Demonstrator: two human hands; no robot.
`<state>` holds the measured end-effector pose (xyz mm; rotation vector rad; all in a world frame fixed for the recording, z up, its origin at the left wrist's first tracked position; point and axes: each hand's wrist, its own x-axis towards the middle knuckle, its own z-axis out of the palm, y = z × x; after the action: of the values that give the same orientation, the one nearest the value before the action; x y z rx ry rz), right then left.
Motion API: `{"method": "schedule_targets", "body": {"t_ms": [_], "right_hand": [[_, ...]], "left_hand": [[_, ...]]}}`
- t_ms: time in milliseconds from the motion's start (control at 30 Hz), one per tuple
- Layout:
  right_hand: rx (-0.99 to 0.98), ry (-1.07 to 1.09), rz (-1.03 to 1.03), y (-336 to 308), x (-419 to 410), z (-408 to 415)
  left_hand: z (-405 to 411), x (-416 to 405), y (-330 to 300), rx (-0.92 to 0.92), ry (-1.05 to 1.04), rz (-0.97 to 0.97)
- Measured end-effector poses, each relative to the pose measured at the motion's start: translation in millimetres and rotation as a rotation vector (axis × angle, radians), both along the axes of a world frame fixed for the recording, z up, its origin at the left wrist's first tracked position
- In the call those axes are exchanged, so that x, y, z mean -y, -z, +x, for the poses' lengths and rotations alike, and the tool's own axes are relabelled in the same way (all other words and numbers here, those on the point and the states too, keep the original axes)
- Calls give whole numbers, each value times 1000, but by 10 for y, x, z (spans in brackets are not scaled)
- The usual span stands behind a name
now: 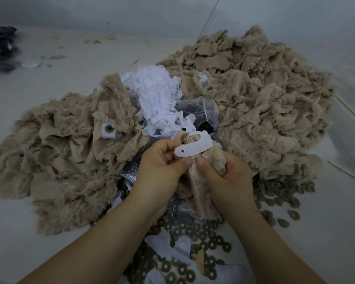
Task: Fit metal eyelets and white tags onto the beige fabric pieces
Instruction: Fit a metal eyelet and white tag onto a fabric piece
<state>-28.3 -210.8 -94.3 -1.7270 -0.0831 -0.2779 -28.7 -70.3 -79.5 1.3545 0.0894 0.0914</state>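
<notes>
Beige and furry on one side, smooth and woven on the other, the fabric piece (201,177) we hold sits just below the middle of the view, bunched between both our hands. A white tag (193,147), curved with a small hole near its lower left end, lies across the top of it. We cannot tell whether an eyelet is already set in this piece.

At ten o'clock from our hands a finished piece shows a white tag with a metal eyelet (108,130) in it, lying on the left heap of beige fabric (55,156). A larger heap of beige fabric (254,95) fills the one to two o'clock side. Between the heaps, at twelve o'clock, sits a mound of loose white tags (158,99) beside a crumpled clear plastic bag (201,111). Ring-shaped eyelets (193,238) are scattered at six o'clock under our forearms and round to four o'clock.

Everything rests on a pale grey surface (39,83) that meets a pale wall at the top. Dark cloth (0,46) lies at the far ten o'clock edge, and thin pale sticks (348,109) at three o'clock.

Our left hand (162,167) comes in from seven o'clock, fingers curled, pinching the tag's lower end against the fabric. Our right hand (228,177) comes from five o'clock, thumb pressing on top and fingers wrapped round the bunched fabric. The two thumbs almost touch.
</notes>
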Motion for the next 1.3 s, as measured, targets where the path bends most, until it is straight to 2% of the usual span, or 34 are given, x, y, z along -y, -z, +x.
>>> {"method": "schedule_targets", "body": {"t_ms": [367,567,600,700,767,833,967,1133,1300], "right_hand": [[-31,-38,82,-5,-6,2],[-198,-116,216,-58,7,-18],[-290,-120,298,-79,13,-6],[-582,-277,752,-173,17,24],[-609,-351,911,-193,25,32],[-595,-403,966,-164,61,39],[-565,-457,920,-160,77,49],[-415,-350,589,-70,52,32],[-348,-298,560,-52,59,40]], "left_hand": [[7,3,2,-32,6,-76],[19,-16,1,-27,-17,-108],[25,-19,-1,-25,-20,-123],[43,-28,7,-16,-24,-167],[48,-36,8,-10,-26,-177],[48,-45,8,1,-24,-197],[37,-69,2,20,-3,-193],[14,-48,-8,28,-3,-173],[18,-35,-21,32,-6,-91]]}}
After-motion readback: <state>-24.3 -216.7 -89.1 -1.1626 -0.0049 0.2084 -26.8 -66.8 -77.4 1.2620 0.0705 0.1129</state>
